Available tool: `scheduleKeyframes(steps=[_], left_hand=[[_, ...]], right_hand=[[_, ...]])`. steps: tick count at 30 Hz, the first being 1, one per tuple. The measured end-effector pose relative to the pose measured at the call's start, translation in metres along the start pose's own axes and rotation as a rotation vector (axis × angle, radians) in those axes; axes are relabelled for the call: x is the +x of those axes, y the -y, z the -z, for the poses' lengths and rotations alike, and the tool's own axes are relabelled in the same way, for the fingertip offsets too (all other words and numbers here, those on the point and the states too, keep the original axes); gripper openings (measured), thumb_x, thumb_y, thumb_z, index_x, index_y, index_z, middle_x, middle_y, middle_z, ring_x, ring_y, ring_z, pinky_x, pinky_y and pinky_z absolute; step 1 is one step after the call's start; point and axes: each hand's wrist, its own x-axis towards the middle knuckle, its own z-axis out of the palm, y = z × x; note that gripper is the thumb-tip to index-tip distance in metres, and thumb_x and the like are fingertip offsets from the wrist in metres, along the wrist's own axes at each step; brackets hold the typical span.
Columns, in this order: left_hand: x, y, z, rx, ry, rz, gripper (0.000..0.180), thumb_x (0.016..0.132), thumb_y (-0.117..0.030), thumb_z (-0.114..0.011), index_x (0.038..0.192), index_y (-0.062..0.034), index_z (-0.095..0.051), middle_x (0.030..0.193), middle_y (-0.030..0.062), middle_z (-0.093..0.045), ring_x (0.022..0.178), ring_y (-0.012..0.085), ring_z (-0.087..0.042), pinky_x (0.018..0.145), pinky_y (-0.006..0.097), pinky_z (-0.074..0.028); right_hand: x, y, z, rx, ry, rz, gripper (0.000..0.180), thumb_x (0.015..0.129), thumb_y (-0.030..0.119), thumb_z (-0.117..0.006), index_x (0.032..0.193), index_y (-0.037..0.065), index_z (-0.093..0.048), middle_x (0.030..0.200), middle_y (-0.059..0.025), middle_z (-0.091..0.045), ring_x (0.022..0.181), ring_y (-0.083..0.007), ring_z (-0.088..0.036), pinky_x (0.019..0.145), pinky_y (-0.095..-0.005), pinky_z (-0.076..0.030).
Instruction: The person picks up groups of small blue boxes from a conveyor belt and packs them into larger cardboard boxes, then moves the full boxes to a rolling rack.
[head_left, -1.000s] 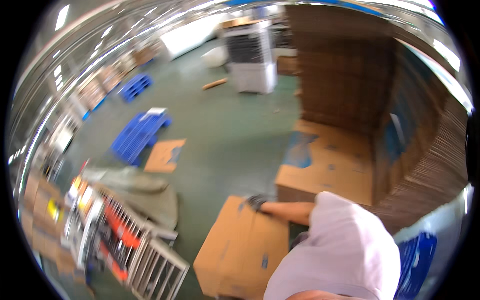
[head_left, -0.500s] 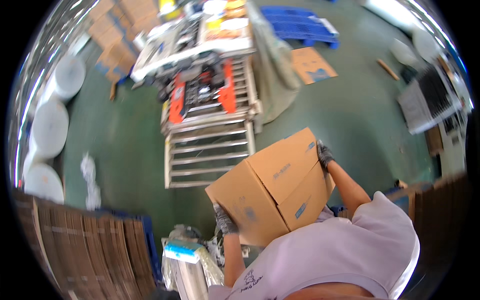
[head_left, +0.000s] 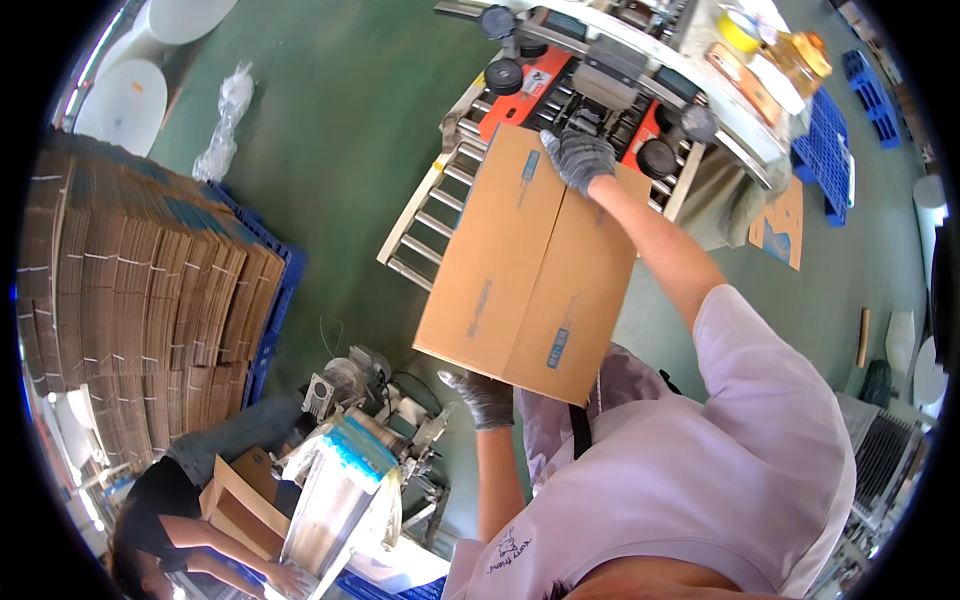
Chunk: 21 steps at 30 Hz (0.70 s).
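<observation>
A large brown cardboard box [head_left: 530, 265] sits between the person's two gloved hands, held over the near end of a roller conveyor [head_left: 432, 215] that leads into a machine with orange parts [head_left: 590, 90]. The right hand [head_left: 580, 158], in a grey glove, is pressed flat with spread fingers on the far top edge of the box, beside the seam between its two closed flaps. The left hand [head_left: 482, 397], also in a grey glove, grips the near lower edge of the box from underneath, fingers curled around the rim. The box lies tilted, its far end over the rollers and its near end close to the person's chest. To the left, stacks of flattened cardboard [head_left: 140, 290] rest on a blue pallet [head_left: 275, 300] on the green floor [head_left: 330, 120]. Below the box stands a small metal machine with a blue roll [head_left: 350, 470]. At the lower left another person [head_left: 180, 510] bends over a smaller open box [head_left: 240, 500].
</observation>
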Motion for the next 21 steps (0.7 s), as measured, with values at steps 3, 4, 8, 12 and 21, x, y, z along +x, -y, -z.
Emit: scheduleKeyframes(steps=[3,4,8,12,21], left_hand=[[0.011,0.032,-0.032,0.581,-0.282,-0.511,0.079,0.082,-0.04,-0.056,0.135,-0.0051,-0.009,0.125,0.0134,-0.039,0.11,0.0263,-0.044,0.09,0.037,-0.04],[0.02,0.038,-0.048,0.72,-0.393,-0.574,0.085,0.081,-0.034,-0.061,0.136,-0.0054,-0.002,0.127,0.0156,-0.037,0.11,0.0275,-0.043,0.091,0.038,-0.039],[0.063,0.033,-0.108,0.703,-0.314,-0.51,0.087,0.077,-0.03,-0.066,0.135,-0.0042,-0.007,0.127,0.0197,-0.034,0.11,0.0295,-0.042,0.093,0.041,-0.039],[0.085,0.028,-0.14,0.683,-0.252,-0.598,0.085,0.078,-0.029,-0.065,0.135,-0.0032,-0.008,0.127,0.0218,-0.033,0.11,0.0302,-0.042,0.094,0.039,-0.04],[0.118,0.069,-0.201,0.657,-0.055,-0.738,0.074,0.084,-0.03,-0.055,0.134,0.0003,-0.009,0.128,0.0219,-0.031,0.114,0.031,-0.038,0.097,0.039,-0.034]], right_hand=[[0.014,0.002,-0.059,-0.087,-0.19,0.008,0.044,0.086,0.043,-0.036,0.086,0.004,-0.056,0.084,-0.0151,-0.06,0.081,-0.0301,-0.058,0.073,-0.043,-0.043],[0.023,0.002,-0.054,-0.045,-0.107,-0.033,0.046,0.086,0.045,-0.037,0.092,0.003,-0.055,0.09,-0.0153,-0.06,0.086,-0.0306,-0.056,0.077,-0.0431,-0.042],[0.038,-0.023,-0.053,-0.212,-0.234,0.097,0.072,0.084,0.053,-0.037,0.131,-0.001,-0.028,0.138,-0.0211,-0.024,0.13,-0.0328,-0.019,0.105,-0.046,-0.014],[-0.046,0.013,-0.058,-0.084,-0.103,0.263,0.073,0.083,0.052,-0.038,0.131,-0.002,-0.027,0.14,-0.0197,-0.019,0.131,-0.0324,-0.015,0.106,-0.0456,-0.011],[0.007,-0.038,-0.047,0.053,-0.371,0.283,0.045,0.082,0.034,-0.049,0.116,0.004,-0.047,0.125,-0.014,-0.043,0.12,-0.0288,-0.035,0.101,-0.0409,-0.025]])
